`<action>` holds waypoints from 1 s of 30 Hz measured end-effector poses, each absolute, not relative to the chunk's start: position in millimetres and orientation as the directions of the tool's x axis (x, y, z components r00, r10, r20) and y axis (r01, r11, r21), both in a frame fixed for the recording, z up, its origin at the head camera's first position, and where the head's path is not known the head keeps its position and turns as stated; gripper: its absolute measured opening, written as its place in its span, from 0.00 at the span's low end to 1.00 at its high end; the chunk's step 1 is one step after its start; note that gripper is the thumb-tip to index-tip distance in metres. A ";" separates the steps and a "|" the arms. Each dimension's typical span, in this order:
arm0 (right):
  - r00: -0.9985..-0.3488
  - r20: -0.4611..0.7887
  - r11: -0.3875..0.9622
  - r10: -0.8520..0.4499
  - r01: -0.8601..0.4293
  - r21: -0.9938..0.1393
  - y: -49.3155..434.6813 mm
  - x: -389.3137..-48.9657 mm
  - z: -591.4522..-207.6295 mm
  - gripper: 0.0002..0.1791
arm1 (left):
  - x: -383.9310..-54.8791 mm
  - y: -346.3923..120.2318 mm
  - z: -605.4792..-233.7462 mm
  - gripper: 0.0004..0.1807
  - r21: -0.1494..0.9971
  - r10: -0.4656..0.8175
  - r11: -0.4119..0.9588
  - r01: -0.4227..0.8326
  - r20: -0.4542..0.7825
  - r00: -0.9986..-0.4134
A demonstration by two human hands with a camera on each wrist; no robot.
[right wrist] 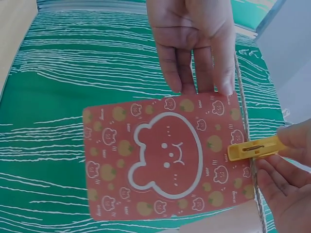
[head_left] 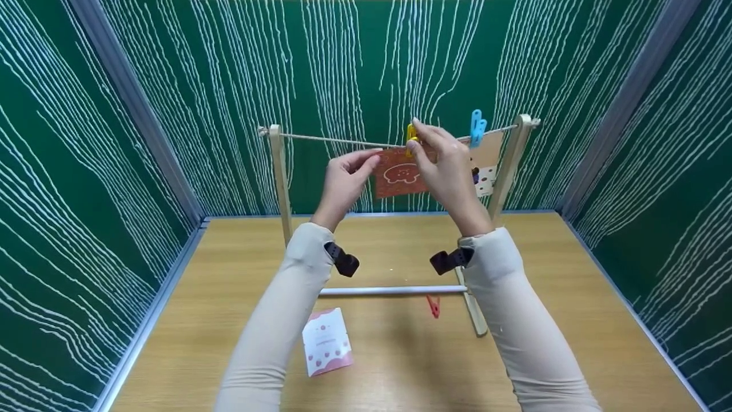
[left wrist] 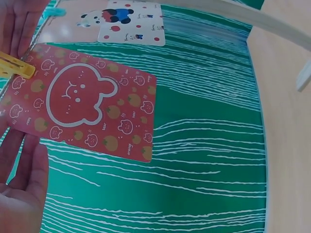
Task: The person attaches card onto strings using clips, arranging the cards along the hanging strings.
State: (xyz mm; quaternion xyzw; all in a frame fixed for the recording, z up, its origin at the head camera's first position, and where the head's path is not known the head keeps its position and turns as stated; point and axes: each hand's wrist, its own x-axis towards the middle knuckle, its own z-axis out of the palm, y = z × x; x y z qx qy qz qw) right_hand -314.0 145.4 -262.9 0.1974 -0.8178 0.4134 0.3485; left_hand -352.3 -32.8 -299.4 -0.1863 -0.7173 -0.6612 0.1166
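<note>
Left hand: the side edge of the red card [head_left: 397,174] is pinched near its top corner between thumb and fingers of the left hand [head_left: 343,180].
Right hand: the yellow clip [head_left: 412,140] is gripped between thumb and fingertips of the right hand [head_left: 449,166].
Red card: it is held up at the string [head_left: 337,139], between the two posts; a large bear face is outlined on it in white, ringed by small bears, fruits and words.
Yellow clip: it is set across the string, and its tip is laid over the card's upper edge, as is shown in the right wrist view.
Blue clip: to the right, the blue clip [head_left: 477,131] is fastened on the string, and a beige card [head_left: 490,151] is hung there, partly hidden by the right hand.
Frame: the string is tied to the left post [head_left: 279,171] and the right post [head_left: 510,166]; a white bar [head_left: 394,290] is set low between them, its left end covered by a sleeve [head_left: 257,343].
Table: on the table [head_left: 246,269], a red clip [head_left: 434,307] is seen just beside the bar, and a pink-and-white card [head_left: 327,346] is laid flat to the left.
Wrists: a black camera [head_left: 346,263] is worn on each.
Wall: the green wall [head_left: 337,57] behind is streaked with white lines.
</note>
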 end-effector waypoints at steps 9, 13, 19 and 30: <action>-0.582 0.813 0.516 -0.021 -0.702 -0.490 146.5 -316.5 -272.0 0.25 | -346.1 -42.6 -306.1 0.20 0.883 0.182 0.080 0.462 0.443 -0.878; -0.518 0.855 0.490 -0.009 -0.748 -0.448 148.7 -317.6 -276.9 0.24 | -344.8 -48.0 -309.2 0.21 0.875 0.200 0.104 0.472 0.447 -0.872; -0.487 0.873 0.455 0.009 -0.776 -0.438 154.2 -316.0 -284.6 0.22 | -345.2 -57.8 -317.0 0.23 0.859 0.229 0.173 0.482 0.441 -0.868; -0.618 0.786 0.452 0.026 -0.694 -0.561 168.0 -303.0 -309.4 0.20 | -341.8 -82.0 -345.5 0.22 0.878 0.232 0.221 0.425 0.376 -0.897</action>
